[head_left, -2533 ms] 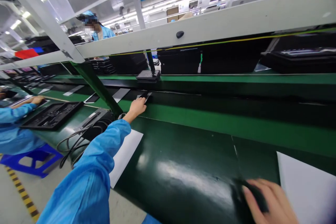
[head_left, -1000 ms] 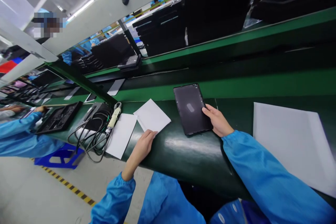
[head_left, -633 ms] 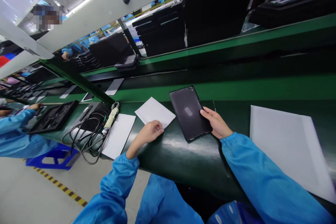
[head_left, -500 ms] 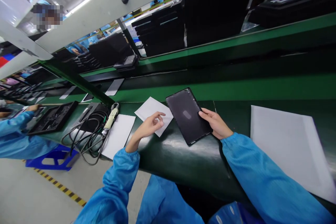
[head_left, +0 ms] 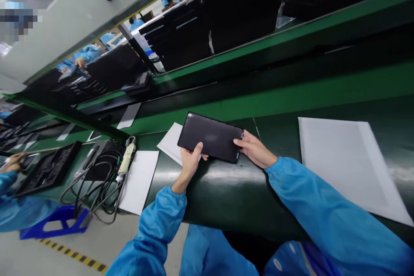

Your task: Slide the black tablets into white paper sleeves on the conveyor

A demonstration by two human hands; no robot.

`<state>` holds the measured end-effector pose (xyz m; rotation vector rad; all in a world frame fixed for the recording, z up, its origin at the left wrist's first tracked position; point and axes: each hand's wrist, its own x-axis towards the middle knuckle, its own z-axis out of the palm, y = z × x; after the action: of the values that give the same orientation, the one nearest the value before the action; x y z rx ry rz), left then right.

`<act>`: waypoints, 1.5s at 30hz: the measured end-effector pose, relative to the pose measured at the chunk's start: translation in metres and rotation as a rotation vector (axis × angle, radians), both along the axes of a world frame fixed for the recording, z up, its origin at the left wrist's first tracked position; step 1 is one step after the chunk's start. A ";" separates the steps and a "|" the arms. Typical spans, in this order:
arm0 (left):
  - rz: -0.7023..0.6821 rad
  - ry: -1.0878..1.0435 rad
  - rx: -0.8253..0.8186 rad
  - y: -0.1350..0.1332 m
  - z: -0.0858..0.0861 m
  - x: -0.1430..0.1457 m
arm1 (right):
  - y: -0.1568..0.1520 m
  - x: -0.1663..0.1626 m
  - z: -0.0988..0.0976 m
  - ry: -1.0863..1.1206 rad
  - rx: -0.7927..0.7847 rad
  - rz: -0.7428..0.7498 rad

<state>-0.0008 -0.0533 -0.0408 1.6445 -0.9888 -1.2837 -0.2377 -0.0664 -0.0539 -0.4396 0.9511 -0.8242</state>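
A black tablet (head_left: 210, 136) is held above the green bench, its back with a small camera at the upper left corner facing me. My left hand (head_left: 190, 159) grips its lower left edge, thumb on the back and fingers underneath. At the right end, my right hand (head_left: 255, 148) pinches it with the thumb on top. Behind and left of the tablet lies a white sheet (head_left: 170, 142), partly covered by it and by my left hand.
A pale electric screwdriver (head_left: 126, 159) and coiled black cables (head_left: 100, 177) lie left, beside another white sheet (head_left: 142, 181). A large white foam-like sheet (head_left: 339, 159) lies right. Farther left, a co-worker's hand (head_left: 14, 162) is near a black tray (head_left: 51, 168). A green shelf runs along the back.
The tablet has turned counterclockwise from slanting upright to nearly lengthwise. My left hand, free before, has moved right and taken hold of it. My head view has shifted.
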 end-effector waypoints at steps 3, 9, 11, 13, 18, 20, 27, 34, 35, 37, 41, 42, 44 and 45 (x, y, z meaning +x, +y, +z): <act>-0.370 -0.259 -0.064 0.007 0.001 0.022 | 0.000 0.002 0.001 -0.015 0.038 -0.037; -0.779 -0.599 -0.059 -0.006 -0.006 0.068 | -0.004 0.002 0.006 -0.112 0.077 -0.168; -0.788 -0.627 -0.068 -0.008 -0.009 0.072 | -0.005 0.003 0.007 -0.117 0.078 -0.188; -0.788 -0.595 -0.077 -0.008 -0.011 0.071 | -0.005 0.004 0.008 -0.108 0.068 -0.185; -0.739 -0.520 -0.044 -0.003 -0.013 0.065 | -0.005 0.004 0.012 -0.082 0.090 -0.189; -0.735 -0.539 -0.038 -0.003 -0.013 0.065 | -0.005 0.004 0.014 -0.074 0.108 -0.184; -0.779 -0.698 -0.106 -0.005 -0.009 0.060 | -0.005 0.003 0.014 -0.040 0.159 -0.185; -0.706 -0.669 -0.099 -0.005 -0.013 0.058 | -0.006 0.003 0.016 -0.018 0.169 -0.183; -0.656 -0.643 -0.110 -0.007 -0.013 0.059 | -0.005 0.003 0.016 -0.016 0.173 -0.188; -0.540 -0.600 -0.108 -0.010 -0.012 0.062 | -0.005 0.002 0.016 -0.006 0.167 -0.197; -0.352 -0.578 -0.089 -0.017 -0.009 0.069 | -0.003 0.002 0.013 0.029 0.126 -0.192; -0.327 -0.557 -0.090 -0.018 -0.009 0.070 | -0.003 0.002 0.013 0.034 0.122 -0.189; -0.295 -0.487 -0.088 -0.020 -0.010 0.070 | -0.003 0.001 0.012 0.038 0.124 -0.187; -0.283 -0.450 -0.084 -0.021 -0.010 0.070 | -0.003 0.001 0.012 0.040 0.129 -0.191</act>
<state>0.0688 -0.0739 -0.0510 1.8146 -1.5708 -1.0453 -0.2365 -0.0689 -0.0421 -0.2565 1.0885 -0.9230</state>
